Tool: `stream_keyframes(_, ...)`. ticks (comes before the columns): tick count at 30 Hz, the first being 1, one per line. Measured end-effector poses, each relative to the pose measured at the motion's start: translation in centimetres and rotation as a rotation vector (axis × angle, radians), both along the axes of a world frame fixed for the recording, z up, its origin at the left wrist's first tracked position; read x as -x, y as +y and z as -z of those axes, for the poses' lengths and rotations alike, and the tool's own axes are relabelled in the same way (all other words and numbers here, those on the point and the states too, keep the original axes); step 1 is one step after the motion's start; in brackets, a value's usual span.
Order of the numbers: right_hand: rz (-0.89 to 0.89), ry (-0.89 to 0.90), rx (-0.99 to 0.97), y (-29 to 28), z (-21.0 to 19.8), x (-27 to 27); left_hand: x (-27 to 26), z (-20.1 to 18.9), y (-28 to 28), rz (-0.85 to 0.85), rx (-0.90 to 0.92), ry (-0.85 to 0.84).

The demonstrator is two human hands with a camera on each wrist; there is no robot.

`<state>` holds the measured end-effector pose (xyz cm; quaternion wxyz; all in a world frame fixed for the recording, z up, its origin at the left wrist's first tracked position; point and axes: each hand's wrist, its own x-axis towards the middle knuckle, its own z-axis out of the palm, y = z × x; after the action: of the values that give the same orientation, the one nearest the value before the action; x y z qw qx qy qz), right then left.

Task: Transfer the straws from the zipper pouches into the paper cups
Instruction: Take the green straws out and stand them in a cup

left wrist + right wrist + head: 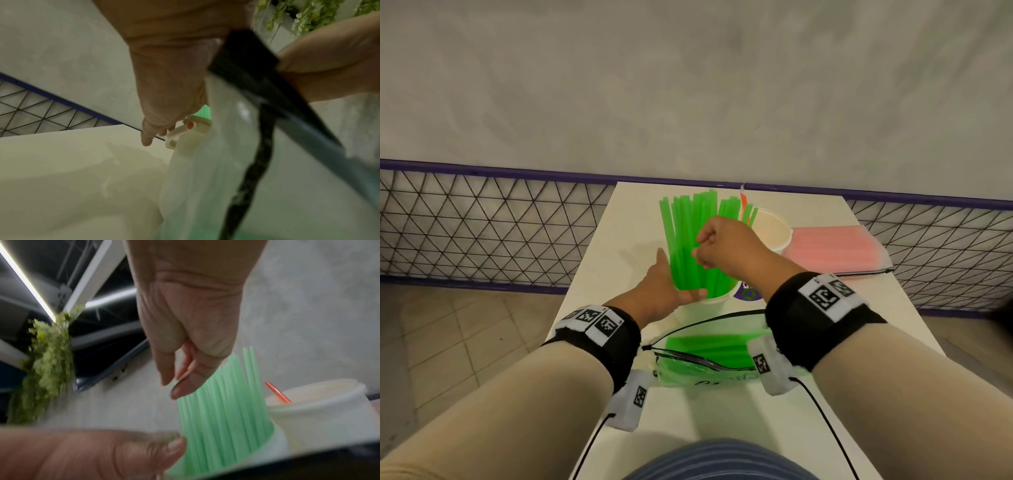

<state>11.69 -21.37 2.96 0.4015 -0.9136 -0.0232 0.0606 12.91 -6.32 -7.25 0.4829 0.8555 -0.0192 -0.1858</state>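
Observation:
A bundle of green straws (685, 240) (226, 402) stands in the near white paper cup (697, 311) (279, 439). My left hand (664, 284) (164, 97) lies against the cup's left side, fingers straight along the straws and thumb at the rim. From the right, my right hand (726, 246) (185, 337) reaches over the bundle with curled fingers and pinches the top of a green straw. An open clear zipper pouch (705, 353) (195, 178) holding more green straws lies near me, partly hidden by my wrists.
A second paper cup (787, 236) (318, 410) holding one orange straw (743, 200) (277, 392) stands behind the first. A pouch of pink straws (835, 250) lies at the right. The narrow white table (633, 219) ends at a wire-mesh fence (482, 222).

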Motion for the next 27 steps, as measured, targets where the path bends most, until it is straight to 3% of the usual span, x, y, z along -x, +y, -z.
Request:
stream_keyframes(2,-0.166,0.054,-0.1,-0.8,-1.4,1.9,0.4,-0.1,0.8,-0.035,0.045,0.024)
stream_keyframes(4,-0.392,0.168,-0.062,-1.8,-2.2,4.0,0.9,0.1,2.1,-0.064,0.086,0.034)
stream_keyframes(6,-0.568,0.31,0.081,-2.6,-1.5,5.7,1.8,0.9,3.9,-0.102,0.091,0.064)
stream_keyframes(8,-0.659,0.331,0.318,-3.0,0.5,6.6,3.1,2.1,5.7,-0.076,0.017,0.116)
stream_keyframes(11,-0.648,0.158,0.604,-2.8,4.3,7.1,5.1,4.4,7.3,0.078,-0.089,0.19)
stream_keyframes(15,-0.541,0.04,0.613,-1.8,8.1,7.3,7.3,4.4,6.0,0.312,-0.2,0.252)
stream_keyframes(19,-0.558,0.013,0.663,-0.6,10.3,8.0,8.0,5.2,3.8,0.31,-0.213,0.163)
stream_keyframes(22,-0.589,-0.05,0.726,0.0,11.6,8.7,7.5,7.9,3.6,0.343,-0.211,0.022)
stream_keyframes(27,-0.579,-0.108,0.752,0.0,11.2,9.4,8.4,5.5,2.8,0.358,-0.251,-0.078)
